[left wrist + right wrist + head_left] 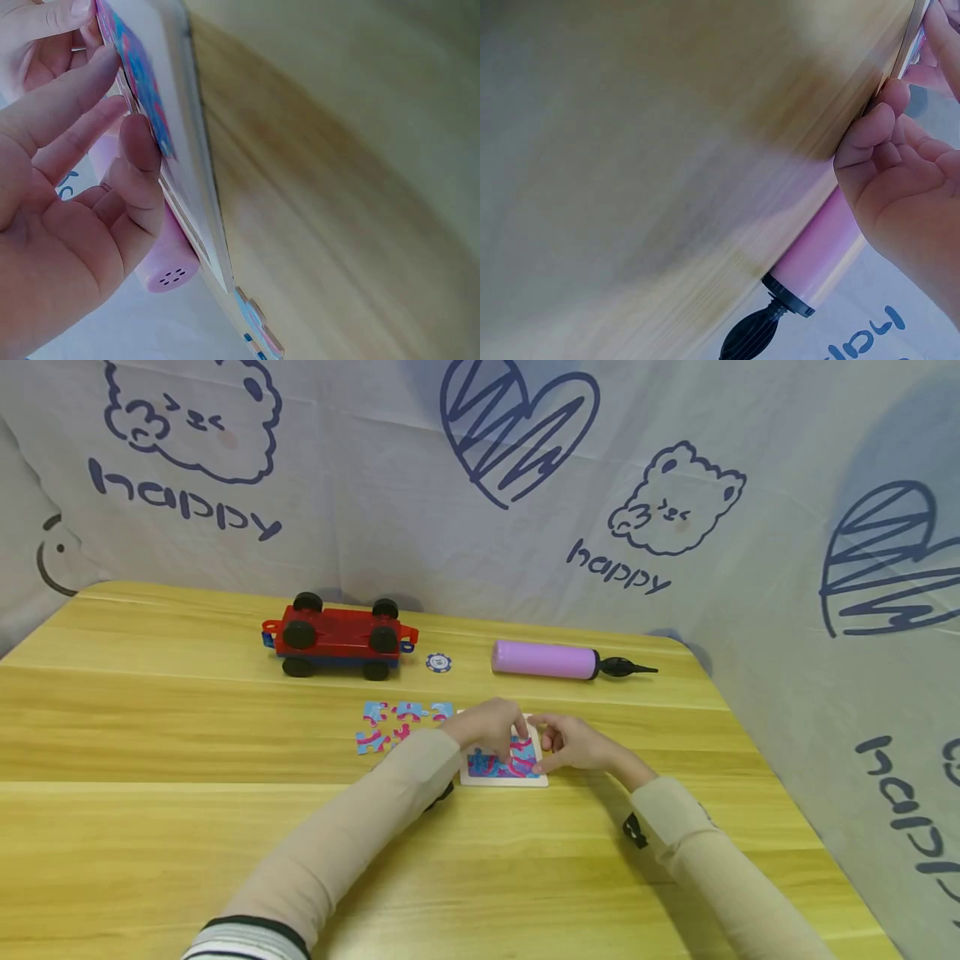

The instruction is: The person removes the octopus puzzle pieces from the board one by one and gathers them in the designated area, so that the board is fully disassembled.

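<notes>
The biggest thing here is the sheet (465, 552) hung up behind and beside me. It is pale, with blue hearts, little bears and the word "happy" drawn on it. In front of it is my table (187, 827), made of yellow wood with long lines in it.

At the back of the table sits a red toy car base (339, 637) with black wheels. Right of it lies a pink pump (544, 659) with a black tip, and between those two is a small blue round chip (438, 662).

Closer to me is my puzzle board (504, 767), a flat white tray lying on the table. Some blue and pink pieces are already fitted in the near part of it. I think the puzzle is only partly done, because a bunch of loose pieces (397, 724) lie on the table just left of the board. How much of the far part is filled I cannot tell, since my hands cover it.

My left hand (489, 727) rests on top of the board, with the fingers bent down and the tips pressing on the picture. I cannot tell if there is a piece under them. My right hand (573, 743) is at the right edge of the board, and its curled fingers and thumb seem to pinch that edge to keep it from sliding. My sleeves are light tan.
</notes>
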Tool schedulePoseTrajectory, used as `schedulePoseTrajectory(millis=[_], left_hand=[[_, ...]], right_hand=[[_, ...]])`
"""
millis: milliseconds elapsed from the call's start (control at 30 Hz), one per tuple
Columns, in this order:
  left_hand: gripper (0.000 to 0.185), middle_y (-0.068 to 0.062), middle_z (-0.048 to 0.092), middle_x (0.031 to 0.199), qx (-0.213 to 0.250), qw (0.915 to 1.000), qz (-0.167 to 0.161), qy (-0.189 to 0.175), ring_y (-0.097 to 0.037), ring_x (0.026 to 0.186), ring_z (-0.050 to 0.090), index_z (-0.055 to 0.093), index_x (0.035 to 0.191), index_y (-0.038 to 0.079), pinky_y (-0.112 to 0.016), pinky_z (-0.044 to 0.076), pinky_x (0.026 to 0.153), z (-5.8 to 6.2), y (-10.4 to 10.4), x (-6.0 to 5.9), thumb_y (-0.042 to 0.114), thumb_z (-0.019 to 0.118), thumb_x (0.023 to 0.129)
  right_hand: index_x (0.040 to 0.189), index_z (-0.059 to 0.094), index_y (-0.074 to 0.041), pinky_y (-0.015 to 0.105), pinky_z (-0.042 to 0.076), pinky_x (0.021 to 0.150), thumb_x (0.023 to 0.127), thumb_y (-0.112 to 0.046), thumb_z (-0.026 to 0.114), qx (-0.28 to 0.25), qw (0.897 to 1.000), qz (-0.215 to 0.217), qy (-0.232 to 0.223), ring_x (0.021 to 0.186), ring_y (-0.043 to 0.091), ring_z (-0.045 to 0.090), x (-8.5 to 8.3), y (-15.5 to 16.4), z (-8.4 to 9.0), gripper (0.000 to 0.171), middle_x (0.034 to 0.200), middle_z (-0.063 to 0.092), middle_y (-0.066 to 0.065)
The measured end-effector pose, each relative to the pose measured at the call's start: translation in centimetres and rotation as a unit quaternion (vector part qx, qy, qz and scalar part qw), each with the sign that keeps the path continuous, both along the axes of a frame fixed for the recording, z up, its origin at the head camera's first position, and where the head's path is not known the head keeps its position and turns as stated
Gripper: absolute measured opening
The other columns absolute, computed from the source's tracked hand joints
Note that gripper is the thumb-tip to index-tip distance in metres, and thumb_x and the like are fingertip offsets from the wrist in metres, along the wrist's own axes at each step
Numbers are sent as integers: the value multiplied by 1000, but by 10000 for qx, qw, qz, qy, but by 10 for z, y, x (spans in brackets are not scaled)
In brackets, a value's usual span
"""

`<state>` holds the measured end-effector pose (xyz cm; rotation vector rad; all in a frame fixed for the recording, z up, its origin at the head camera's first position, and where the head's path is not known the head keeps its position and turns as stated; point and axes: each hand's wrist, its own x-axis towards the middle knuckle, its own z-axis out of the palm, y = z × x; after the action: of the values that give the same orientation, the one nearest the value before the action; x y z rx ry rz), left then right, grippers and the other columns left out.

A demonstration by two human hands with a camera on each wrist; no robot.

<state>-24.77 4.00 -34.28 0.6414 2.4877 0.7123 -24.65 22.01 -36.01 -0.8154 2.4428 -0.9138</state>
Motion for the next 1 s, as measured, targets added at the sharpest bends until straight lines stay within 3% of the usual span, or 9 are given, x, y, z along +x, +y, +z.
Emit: schedulePoseTrajectory(millis=[200,367,533,733,1000], left_hand=[[42,-7,51,121,59,9998,126,-129,-17,94,50,61,106,11,-26,45,72,1,1,0,-3,73,69],[40,-8,51,116,186,9995,158,-182,-17,80,50,59,101,11,-23,45,60,2,1,1,-7,72,67],[35,-6,54,109,180,9998,121,-35,-16,84,50,58,96,11,-24,45,64,2,2,2,-5,72,69],[15,-4,55,82,542,9984,70,120,-15,71,52,58,91,6,-23,45,62,2,2,4,0,65,78],[21,-3,55,83,677,9970,-59,375,-14,73,51,59,84,4,-20,44,63,0,3,-2,-13,59,73]], right_hand=[[128,33,14,23,35,56,74,-5,72,-29,10000,-31,0,65,16,40,2,-2,3,69,76,48,12],[129,37,9,24,36,58,72,-9,74,30,9999,-129,-17,66,15,40,-3,0,-2,70,77,48,8],[126,40,7,24,37,59,71,-10,75,27,9999,-154,-22,66,16,41,-3,1,-2,67,77,48,8],[124,41,9,22,36,57,71,-9,75,-74,9999,-119,-65,64,14,40,-1,1,-1,65,77,48,10],[122,42,9,22,35,56,71,-7,74,-112,9998,-113,-93,64,15,39,-2,0,-2,62,76,47,12]])
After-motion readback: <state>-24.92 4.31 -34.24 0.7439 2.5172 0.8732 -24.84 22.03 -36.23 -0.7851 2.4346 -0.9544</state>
